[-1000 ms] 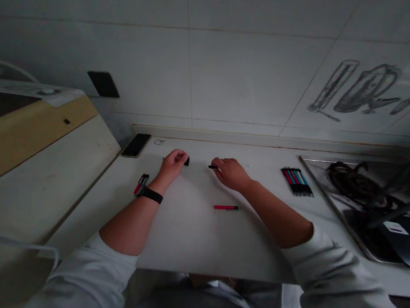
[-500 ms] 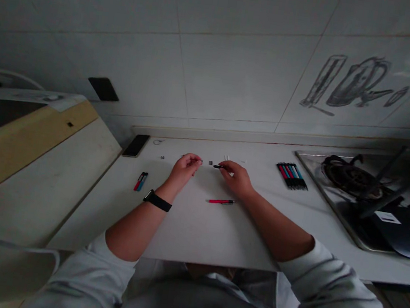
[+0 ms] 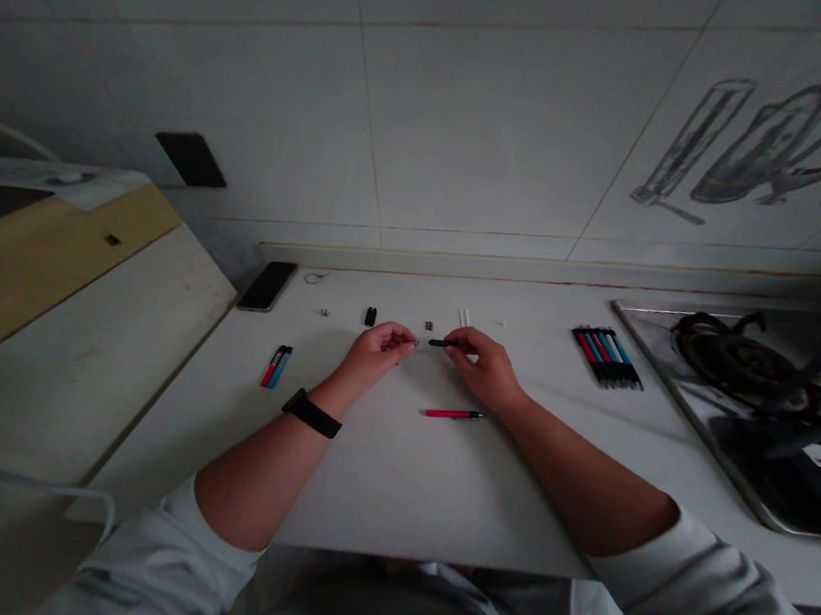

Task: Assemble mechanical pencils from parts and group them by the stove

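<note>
Over the middle of the white table, my left hand (image 3: 379, 346) has thumb and fingers pinched together. A tiny piece shows at its fingertips, too small to name. Facing it, my right hand (image 3: 485, 364) is closed on a short black pen part (image 3: 438, 342), whose end points left at the left fingertips, with a small gap between. Nearer to me lies a red pen (image 3: 452, 414) with a black end. Just beyond my hands are small dark pieces (image 3: 428, 326), two short black parts (image 3: 370, 316) and thin white sticks (image 3: 463, 317).
Red and blue pen barrels (image 3: 277, 367) lie at left, below a phone (image 3: 268, 286) and tiny metal bits (image 3: 324, 312). A row of several coloured pens (image 3: 607, 358) is at right, beside a gas stove (image 3: 722, 354). A tiled wall (image 3: 477, 145) bounds the back.
Both hands have come slightly towards me, and the left fingertips and the black part are closer together. The two short black parts beyond my left hand now show. The view has shifted a little.
</note>
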{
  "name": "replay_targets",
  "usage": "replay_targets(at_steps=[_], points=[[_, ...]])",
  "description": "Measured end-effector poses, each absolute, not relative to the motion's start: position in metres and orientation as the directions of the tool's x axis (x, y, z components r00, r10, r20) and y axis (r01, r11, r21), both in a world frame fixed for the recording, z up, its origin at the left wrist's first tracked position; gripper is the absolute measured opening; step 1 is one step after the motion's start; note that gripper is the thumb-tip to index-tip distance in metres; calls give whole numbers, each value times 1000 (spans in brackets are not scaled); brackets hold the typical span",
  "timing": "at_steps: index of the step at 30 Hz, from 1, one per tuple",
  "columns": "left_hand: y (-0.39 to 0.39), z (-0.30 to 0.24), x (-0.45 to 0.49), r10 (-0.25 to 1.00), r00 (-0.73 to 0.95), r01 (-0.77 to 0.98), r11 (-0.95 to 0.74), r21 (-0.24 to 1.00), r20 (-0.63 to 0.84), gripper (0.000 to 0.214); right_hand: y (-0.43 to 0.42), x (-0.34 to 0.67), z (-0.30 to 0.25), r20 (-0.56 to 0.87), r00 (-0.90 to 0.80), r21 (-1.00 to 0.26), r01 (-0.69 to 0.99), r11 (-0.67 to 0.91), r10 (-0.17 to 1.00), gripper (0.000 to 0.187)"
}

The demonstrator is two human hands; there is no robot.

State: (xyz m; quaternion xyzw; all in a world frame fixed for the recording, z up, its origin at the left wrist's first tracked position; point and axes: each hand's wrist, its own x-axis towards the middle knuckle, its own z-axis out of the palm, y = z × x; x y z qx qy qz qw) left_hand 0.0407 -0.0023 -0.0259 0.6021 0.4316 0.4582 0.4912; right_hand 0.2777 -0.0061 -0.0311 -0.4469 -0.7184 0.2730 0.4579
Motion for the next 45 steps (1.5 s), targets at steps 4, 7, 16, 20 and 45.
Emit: replay_targets(at_steps=[4,7,16,20,45], points=[[-3,-27,40,969,194,95,-176,980,155,26,-8,277,-30,419,-205,-788,401,466,885,17],[-3,-27,40,963,195,109,-211,971,188,26,-9,276,-29,424,-229,-778,402,482,876,18],[-10,-22,44,952,208,182,-265,947,226,24,-10,274,-29,453,-250,-755,403,517,856,18],[-13,-19,46,957,205,197,-245,949,205,24,-11,274,-28,458,-257,-740,420,525,851,17],[-15,-16,48,941,184,306,-331,893,286,10,-14,276,-24,479,-290,-694,452,560,829,28]])
